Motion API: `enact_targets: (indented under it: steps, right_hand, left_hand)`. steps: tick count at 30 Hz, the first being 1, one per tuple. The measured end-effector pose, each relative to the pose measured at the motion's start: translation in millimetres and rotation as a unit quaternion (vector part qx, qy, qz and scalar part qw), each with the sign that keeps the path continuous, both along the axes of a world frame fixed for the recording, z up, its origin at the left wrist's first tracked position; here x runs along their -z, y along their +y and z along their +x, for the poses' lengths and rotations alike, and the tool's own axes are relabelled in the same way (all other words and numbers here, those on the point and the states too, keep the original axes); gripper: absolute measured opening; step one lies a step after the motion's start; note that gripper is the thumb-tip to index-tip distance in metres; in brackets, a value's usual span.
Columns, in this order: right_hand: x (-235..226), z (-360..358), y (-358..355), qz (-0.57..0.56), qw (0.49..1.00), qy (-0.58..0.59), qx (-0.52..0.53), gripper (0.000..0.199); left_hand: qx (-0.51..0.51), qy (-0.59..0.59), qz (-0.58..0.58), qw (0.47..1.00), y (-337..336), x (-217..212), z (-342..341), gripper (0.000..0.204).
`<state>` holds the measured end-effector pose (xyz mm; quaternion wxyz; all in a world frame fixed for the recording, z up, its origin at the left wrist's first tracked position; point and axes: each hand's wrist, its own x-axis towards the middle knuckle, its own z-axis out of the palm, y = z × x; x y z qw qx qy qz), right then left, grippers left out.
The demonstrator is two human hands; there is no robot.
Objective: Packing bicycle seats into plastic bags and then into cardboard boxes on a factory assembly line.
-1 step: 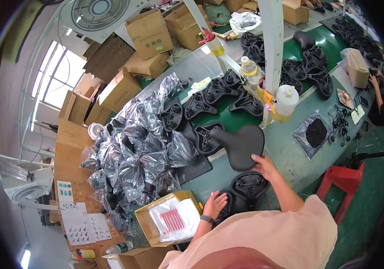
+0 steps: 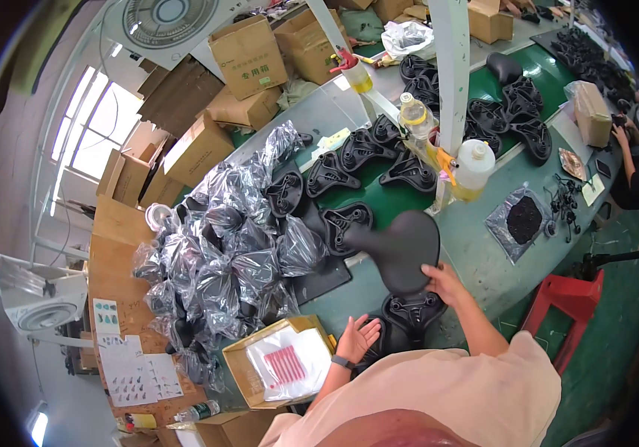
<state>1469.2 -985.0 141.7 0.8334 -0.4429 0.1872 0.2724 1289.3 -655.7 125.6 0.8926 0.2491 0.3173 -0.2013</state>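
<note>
My right hand (image 2: 446, 283) grips the edge of a black bicycle saddle (image 2: 403, 249), holding it up over the table with its smooth top showing and its nose toward the left. My left hand (image 2: 356, 339) is open, palm up, with nothing in it, beside the cardboard box (image 2: 239, 366) of plastic bags. Under the held saddle, close to my body, a saddle lies upside down (image 2: 413, 311) with its underside showing; another beside it is partly hidden by my left hand. Saddles wrapped in clear plastic (image 2: 241, 257) are heaped to the left.
Several upside-down saddles (image 2: 332, 175) rest on the green belt (image 2: 394, 205). A white post (image 2: 453, 82) with bottles of yellowish liquid (image 2: 474, 167) rises beyond. Right are a bag of small black parts (image 2: 522, 222), a red metal frame (image 2: 569, 309) and another person (image 2: 636, 160).
The held saddle and my right hand have shifted slightly toward my body. My left hand has hardly moved.
</note>
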Motion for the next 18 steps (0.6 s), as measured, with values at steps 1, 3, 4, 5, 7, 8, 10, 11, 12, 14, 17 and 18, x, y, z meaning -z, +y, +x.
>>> enact_targets:
  steps: [1,3,4,5,7,8,10,11,12,14,17,18]
  right_hand:
    - [-27,-21,-14,-0.007,1.0,-0.006,0.004,0.054]
    - [-63,-56,-28,-0.01,0.995,-0.086,-0.055,0.053]
    - [-67,-63,-29,-0.014,0.995,-0.089,-0.045,0.053]
    - [-71,-66,-26,-0.087,0.982,-0.144,-0.086,0.051]
    - [-78,-71,-6,-0.196,0.943,-0.226,-0.146,0.043]
    - [-75,-78,11,-0.2,0.944,-0.225,-0.137,0.043]
    - [-66,-81,40,-0.316,0.898,-0.286,-0.108,0.043]
    - [-61,-87,54,-0.362,0.884,-0.277,-0.103,0.047]
    - [-60,-99,71,-0.406,0.868,-0.267,-0.102,0.052]
    - [-70,-142,112,-0.509,0.817,-0.265,-0.059,0.059]
    - [5,-196,155,-0.329,0.928,-0.16,-0.073,0.067]
    - [-18,-216,159,-0.016,0.988,0.043,-0.149,0.068]
  left_hand:
    - [0.028,-0.018,-0.064,0.997,-4,-15,7,0.08]
    - [0.047,-0.069,-0.139,0.987,-18,-54,16,0.087]
    - [0.067,-0.113,-0.207,0.97,-25,-75,20,0.094]
    - [0.05,-0.052,-0.165,0.984,-27,-100,17,0.101]
    - [0.083,-0.113,-0.138,0.98,-25,-82,6,0.092]
    - [0.086,-0.107,-0.041,0.99,-28,-77,-4,0.083]
    - [0.077,-0.091,-0.031,0.992,-26,-68,-26,0.076]
    - [0.06,-0.071,-0.016,0.996,-22,-65,-36,0.07]
    - [0.065,-0.075,-0.019,0.995,-13,-63,-47,0.07]
    - [0.039,-0.099,0.009,0.994,6,-64,-61,0.061]
    - [-0.036,-0.115,0.117,0.986,9,-81,-87,0.053]
    - [-0.089,-0.111,0.147,0.979,15,-80,-97,0.052]
